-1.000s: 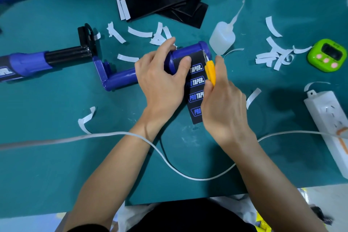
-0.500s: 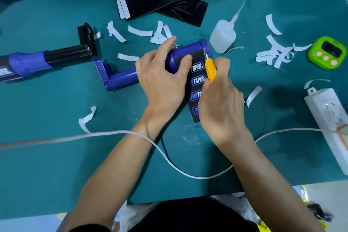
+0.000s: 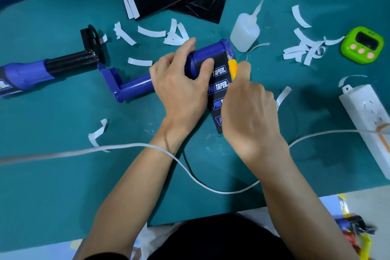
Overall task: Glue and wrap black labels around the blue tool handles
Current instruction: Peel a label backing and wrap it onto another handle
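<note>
The black label (image 3: 218, 88) reads "PRO TAPER" in white and blue, repeated down its length. Its top lies on the blue handle (image 3: 207, 53) at the frame's centre, and its tail trails down onto the teal worktop (image 3: 63, 175), partly hidden by the right hand (image 3: 251, 112). The left hand (image 3: 179, 88) curls over the handle from the left with its thumb pressed on the label's upper left corner, while the right hand, knuckles up, is closed round a yellow knife (image 3: 233, 67) whose tip meets the label's right edge by the handle's end flange.
</note>
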